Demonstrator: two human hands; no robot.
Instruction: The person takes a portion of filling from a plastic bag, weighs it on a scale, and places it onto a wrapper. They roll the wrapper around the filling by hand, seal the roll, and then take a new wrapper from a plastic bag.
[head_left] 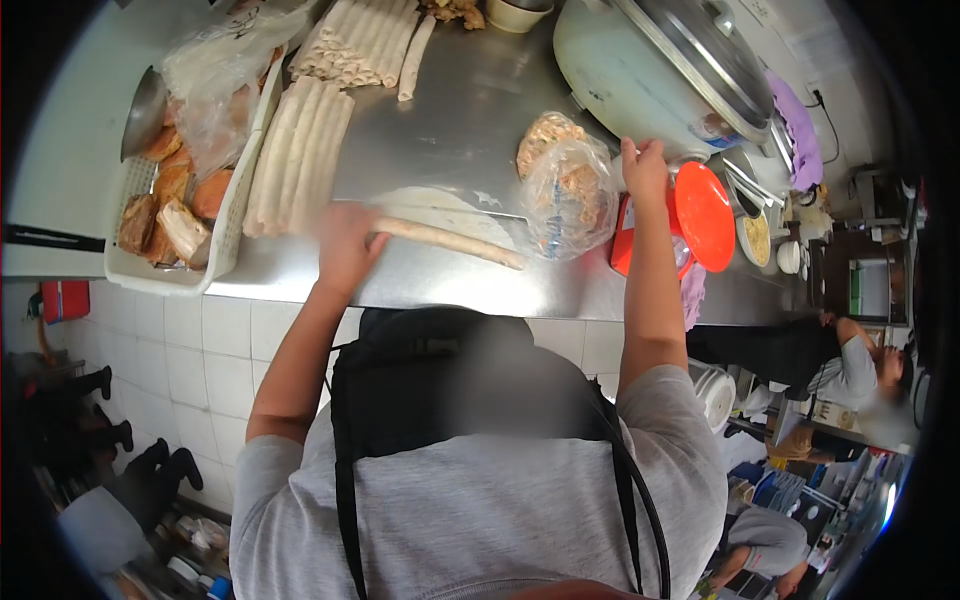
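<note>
My left hand (348, 242) is closed around the left end of a long, pale filled roll (450, 243), its fingers slightly blurred. The roll lies slanted on the steel table over a thin whitish sheet or smear (425, 205). Stretched forward, my right hand (645, 168) has its fingers curled together; anything in them is too small to make out. Beside it sits a clear plastic bag (575, 205) over a mound of orange-flecked filling (548, 135). Below my right hand stands a red container (623, 240) with a red round lid (704, 216).
Stacked rolls (298, 160) lie left, with more rolls (355, 40) behind. A white basket (235, 215) holds brown pieces and a metal bowl (145, 115). A large lidded pot (650, 75) stands back right. Other people (850, 360) are farther off.
</note>
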